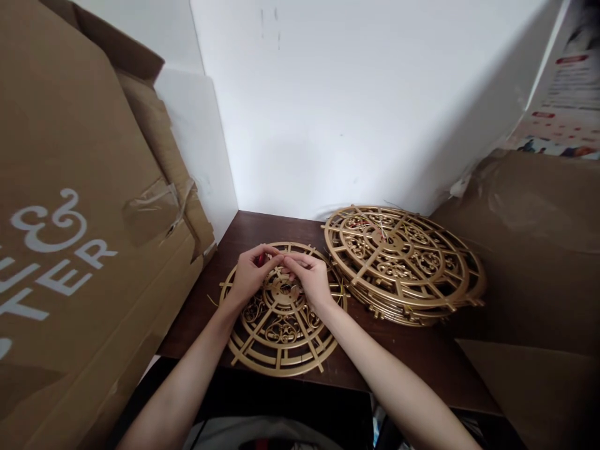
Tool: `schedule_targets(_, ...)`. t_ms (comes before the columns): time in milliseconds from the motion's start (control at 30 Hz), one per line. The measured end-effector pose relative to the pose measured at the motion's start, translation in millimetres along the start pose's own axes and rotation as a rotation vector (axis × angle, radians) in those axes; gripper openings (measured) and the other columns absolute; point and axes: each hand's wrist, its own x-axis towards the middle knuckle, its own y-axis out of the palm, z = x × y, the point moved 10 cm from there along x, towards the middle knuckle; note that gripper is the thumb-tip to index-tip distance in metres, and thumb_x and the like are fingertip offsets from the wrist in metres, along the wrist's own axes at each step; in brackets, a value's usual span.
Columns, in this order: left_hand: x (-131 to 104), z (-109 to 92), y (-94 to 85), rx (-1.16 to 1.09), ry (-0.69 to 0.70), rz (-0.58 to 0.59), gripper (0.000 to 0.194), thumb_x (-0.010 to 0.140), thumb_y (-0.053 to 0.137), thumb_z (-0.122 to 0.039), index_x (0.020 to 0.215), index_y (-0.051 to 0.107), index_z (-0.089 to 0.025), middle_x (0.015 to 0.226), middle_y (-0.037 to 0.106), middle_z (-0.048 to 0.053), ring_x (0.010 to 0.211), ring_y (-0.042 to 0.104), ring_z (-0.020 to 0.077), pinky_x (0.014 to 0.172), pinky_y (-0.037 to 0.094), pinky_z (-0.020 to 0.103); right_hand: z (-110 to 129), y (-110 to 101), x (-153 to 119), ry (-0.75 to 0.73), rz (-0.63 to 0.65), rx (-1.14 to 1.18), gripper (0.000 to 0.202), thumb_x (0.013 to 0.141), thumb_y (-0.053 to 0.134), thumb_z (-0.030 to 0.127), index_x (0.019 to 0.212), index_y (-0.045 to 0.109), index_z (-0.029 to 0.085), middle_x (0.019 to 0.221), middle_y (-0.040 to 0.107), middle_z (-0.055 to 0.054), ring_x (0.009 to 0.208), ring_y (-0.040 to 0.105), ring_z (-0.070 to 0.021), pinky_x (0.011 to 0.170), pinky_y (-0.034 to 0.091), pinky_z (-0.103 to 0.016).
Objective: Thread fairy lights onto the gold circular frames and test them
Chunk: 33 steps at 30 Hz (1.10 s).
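A round gold openwork panel (285, 361), with scrolls and spokes round a central ring, lies flat on the dark brown table. Over its far half, my left hand (255, 270) and my right hand (309, 275) meet with their fingertips together. Both hands are closed in a pinch, and what is between the fingertips is too small to make out. A bit of something red (261, 258) shows within the curled fingers of my left hand; its kind is hidden. Thin yellow wire (212, 300) sticks out at the panel's left edge.
Several matching gold panels (403, 250) are stacked at the right, with red and white wires (382, 231) at the top one's centre. Cardboard boxes (94, 187) wall off the left, and more cardboard (529, 250) the right. A white wall (328, 112) rises behind the table (398, 350).
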Motion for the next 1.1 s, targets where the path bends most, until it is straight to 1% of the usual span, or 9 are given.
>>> schedule_targets(167, -0.1, 1.1, -2.9, 0.017, 0.011, -0.026, 0.021, 0.071, 0.073, -0.036, 0.074, 0.069, -0.015, 0.052, 0.041, -0.006, 0.052, 0.033, 0.0086, 0.05, 0.026, 0.023, -2.6, -8.5, 1.6, 0.035, -0.099, 0.118, 0.021, 0.059, 0.08, 0.029, 0.074, 0.074, 0.016, 0.066, 0.072, -0.002, 0.06, 0.064, -0.0132, 0.06, 0.051, -0.025)
schedule_targets(233, 0.1, 4.8, -3.7, 0.019, -0.006, -0.033, 0.022, 0.071, 0.073, -0.036, 0.074, 0.068, -0.015, 0.052, 0.04, -0.006, 0.051, 0.033, 0.0085, 0.05, 0.026, 0.023, -2.7, -11.7, 2.0, 0.036, -0.133, 0.145, 0.021, 0.058, 0.08, 0.028, 0.074, 0.074, 0.016, 0.067, 0.072, -0.002, 0.061, 0.064, -0.0132, 0.062, 0.052, -0.026)
schedule_targets(333, 0.7, 8.6, -1.9, 0.028, -0.026, -0.016, 0.024, 0.073, 0.071, -0.039, 0.074, 0.069, -0.015, 0.053, 0.044, -0.005, 0.052, 0.034, 0.0088, 0.05, 0.027, 0.023, -1.9, -14.2, 2.1, 0.027, -0.154, 0.132, 0.02, 0.059, 0.079, 0.026, 0.075, 0.074, 0.016, 0.067, 0.072, -0.002, 0.062, 0.065, -0.0136, 0.064, 0.052, -0.027)
schedule_targets(500, 0.7, 8.5, -1.1, 0.024, -0.022, -0.012, 0.025, 0.076, 0.068, -0.04, 0.078, 0.073, -0.015, 0.055, 0.051, -0.004, 0.052, 0.037, 0.0093, 0.051, 0.03, 0.023, 9.1, -8.5, -0.1, -0.05, -0.101, 0.037, 0.017, 0.062, 0.078, 0.026, 0.076, 0.075, 0.018, 0.067, 0.072, -0.001, 0.063, 0.064, -0.0138, 0.064, 0.053, -0.027)
schedule_targets(600, 0.4, 12.8, -1.0, -0.005, -0.052, -0.011, 0.027, 0.077, 0.068, -0.04, 0.082, 0.075, -0.015, 0.054, 0.053, -0.003, 0.05, 0.037, 0.0089, 0.049, 0.03, 0.023, 13.2, -6.3, -2.0, -0.062, -0.092, 0.001, 0.015, 0.063, 0.078, 0.025, 0.076, 0.075, 0.018, 0.067, 0.071, -0.001, 0.062, 0.063, -0.0134, 0.062, 0.052, -0.027)
schedule_targets(667, 0.3, 16.5, -0.1, -0.021, -0.078, -0.001, 0.028, 0.077, 0.068, -0.041, 0.083, 0.076, -0.015, 0.053, 0.053, -0.003, 0.049, 0.036, 0.0085, 0.047, 0.029, 0.023, 15.3, -5.8, -2.6, -0.072, -0.092, 0.003, 0.014, 0.062, 0.078, 0.024, 0.075, 0.075, 0.018, 0.067, 0.072, -0.001, 0.063, 0.064, -0.0138, 0.063, 0.053, -0.027)
schedule_targets(933, -0.4, 25.2, 2.2, -0.15, -0.153, 0.008, 0.032, 0.074, 0.07, -0.042, 0.088, 0.076, -0.013, 0.047, 0.048, -0.005, 0.042, 0.032, 0.0067, 0.042, 0.026, 0.022, 11.6, -2.7, -1.5, -0.05, -0.054, -0.047, 0.018, 0.062, 0.078, 0.027, 0.078, 0.075, 0.019, 0.074, 0.074, -0.002, 0.069, 0.066, -0.0167, 0.071, 0.055, -0.031)
schedule_targets(1000, -0.7, 24.7, 1.4, -0.157, -0.155, -0.002, 0.03, 0.074, 0.071, -0.041, 0.087, 0.076, -0.014, 0.046, 0.046, -0.005, 0.042, 0.032, 0.0065, 0.042, 0.026, 0.022, 12.0, -0.8, -1.5, -0.066, -0.031, -0.075, 0.02, 0.063, 0.078, 0.029, 0.079, 0.075, 0.018, 0.073, 0.074, -0.002, 0.068, 0.066, -0.0165, 0.071, 0.054, -0.031)
schedule_targets(1100, -0.8, 20.1, 1.5, -0.132, -0.129, 0.001, 0.025, 0.074, 0.071, -0.038, 0.083, 0.076, -0.015, 0.045, 0.046, -0.005, 0.043, 0.033, 0.0069, 0.043, 0.026, 0.022, 11.1, -0.2, -1.5, -0.07, -0.019, -0.11, 0.021, 0.065, 0.077, 0.033, 0.081, 0.074, 0.018, 0.072, 0.073, -0.002, 0.066, 0.065, -0.0159, 0.066, 0.052, -0.029)
